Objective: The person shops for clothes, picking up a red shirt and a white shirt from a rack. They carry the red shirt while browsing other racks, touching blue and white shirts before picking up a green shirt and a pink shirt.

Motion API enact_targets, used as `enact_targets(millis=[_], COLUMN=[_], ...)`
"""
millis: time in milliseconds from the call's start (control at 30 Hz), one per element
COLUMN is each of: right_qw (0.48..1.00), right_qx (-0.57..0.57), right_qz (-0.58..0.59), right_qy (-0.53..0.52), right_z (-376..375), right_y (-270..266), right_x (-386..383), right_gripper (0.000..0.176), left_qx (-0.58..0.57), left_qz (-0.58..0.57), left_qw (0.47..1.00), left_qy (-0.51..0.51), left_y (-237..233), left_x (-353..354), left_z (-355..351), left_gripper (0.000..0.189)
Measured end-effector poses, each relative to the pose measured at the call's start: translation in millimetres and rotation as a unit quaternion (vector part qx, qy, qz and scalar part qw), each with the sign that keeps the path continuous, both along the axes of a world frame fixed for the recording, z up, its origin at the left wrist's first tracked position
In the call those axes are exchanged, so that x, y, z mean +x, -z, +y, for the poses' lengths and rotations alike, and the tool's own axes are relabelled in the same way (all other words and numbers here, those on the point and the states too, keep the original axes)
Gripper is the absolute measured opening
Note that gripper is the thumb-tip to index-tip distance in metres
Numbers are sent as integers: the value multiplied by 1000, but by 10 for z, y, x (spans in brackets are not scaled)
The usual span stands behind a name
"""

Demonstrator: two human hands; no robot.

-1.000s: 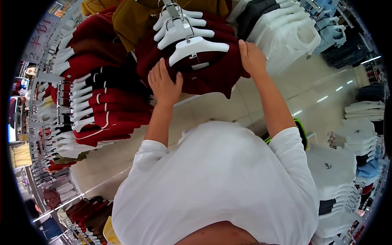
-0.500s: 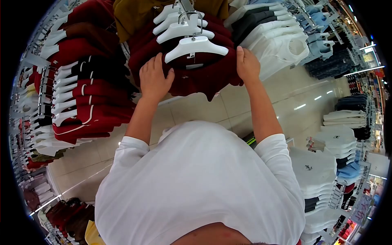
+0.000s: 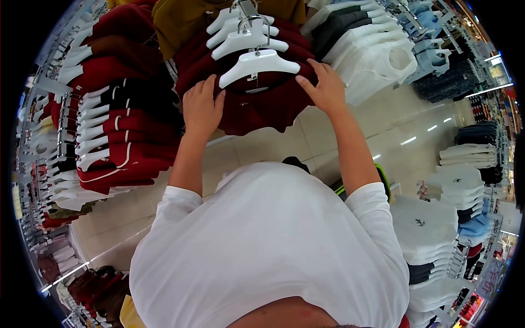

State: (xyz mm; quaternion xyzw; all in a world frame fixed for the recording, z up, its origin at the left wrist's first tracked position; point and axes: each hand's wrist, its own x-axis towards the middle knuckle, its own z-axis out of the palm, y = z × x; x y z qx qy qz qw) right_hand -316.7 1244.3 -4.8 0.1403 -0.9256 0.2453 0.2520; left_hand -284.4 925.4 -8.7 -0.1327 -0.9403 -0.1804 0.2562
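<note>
A dark red knit top (image 3: 261, 113) hangs in front of me on a white hanger (image 3: 262, 60). The hanger's metal hook goes up to a chrome rail arm (image 3: 245, 7). At the top's left shoulder, my left hand (image 3: 202, 110) is closed on the fabric, thumb near the hanger's end. Opposite it, my right hand (image 3: 327, 92) pinches the other shoulder, with its thumb in front and fingers reaching over the top. Behind this one, more dark red tops hang on white hangers (image 3: 249, 44), partly hidden.
Red and black tops (image 3: 123, 136) hang to the left, white shirts (image 3: 377, 63) to the right of the rail. Folded or stacked white garments (image 3: 426, 221) stand at the lower right. A green-edged dark object (image 3: 385, 180) is on the tiled floor (image 3: 284, 142) by my right arm.
My right hand has shifted inward along the shoulder, its thumb now in front. The top's lower edge hangs differently, and the hanger looks slightly more turned. My left hand has moved slightly left and down.
</note>
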Motion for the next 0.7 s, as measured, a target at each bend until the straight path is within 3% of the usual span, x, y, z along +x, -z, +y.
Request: enact_targets(millis=[133,433,533,700], right_qw=[998,997,999,990], right_qx=[30,42,49,-82], right_qz=[-63,-72,-19,-36], right_qy=[3,-2,-15,-108], right_z=[3,-96,-139,-405], right_y=[16,45,-22,-549], right_x=[-25,-151,-141,-210], right_gripper=[50,52,58,69], left_qx=[-16,-26,-24,-5], left_qz=[2,-7,10,58], left_qw=[1000,999,1000,998], left_qy=[-11,-24,-13,18], left_y=[-79,-142,-196,-469], left_x=[-20,-30,-43,-180], left_z=[-47,-70,-51,118], left_gripper=[39,44,49,60])
